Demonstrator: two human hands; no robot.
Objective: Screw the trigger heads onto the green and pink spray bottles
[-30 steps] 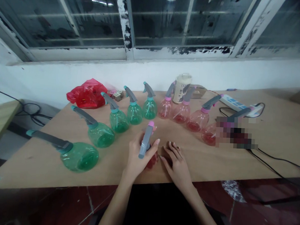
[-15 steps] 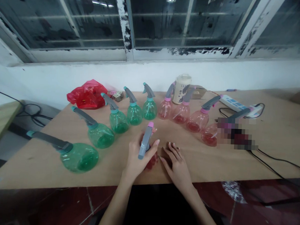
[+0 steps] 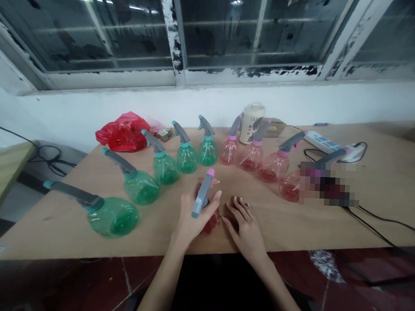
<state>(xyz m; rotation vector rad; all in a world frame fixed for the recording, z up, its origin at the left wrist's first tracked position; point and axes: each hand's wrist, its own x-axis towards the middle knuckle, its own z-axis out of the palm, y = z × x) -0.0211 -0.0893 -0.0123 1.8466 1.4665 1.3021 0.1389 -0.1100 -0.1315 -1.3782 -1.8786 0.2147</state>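
Observation:
My left hand [image 3: 193,213] is closed round the neck of a pink spray bottle [image 3: 202,194], just below its grey head and pink nozzle. Red liquid shows in the bottle's body, which the hand partly hides. Close to its right side, my right hand [image 3: 245,223] lies on the table [image 3: 287,227] with fingers spread, holding nothing. Several green spray bottles [image 3: 142,188] stand in a curve to the left and back. A matching curve of pink spray bottles [image 3: 273,166] runs to the right.
At the back left lies a red plastic bag [image 3: 126,132], with small boxes [image 3: 164,134] beside it. A paper cup [image 3: 251,123] stands behind the pink bottles. On the right are a white power strip [image 3: 326,146] and black cables [image 3: 380,217]. A window [image 3: 261,34] fills the wall behind.
The view has shifted very slightly. My left hand keeps its grip on the pink spray bottle, and my right hand stays flat on the table.

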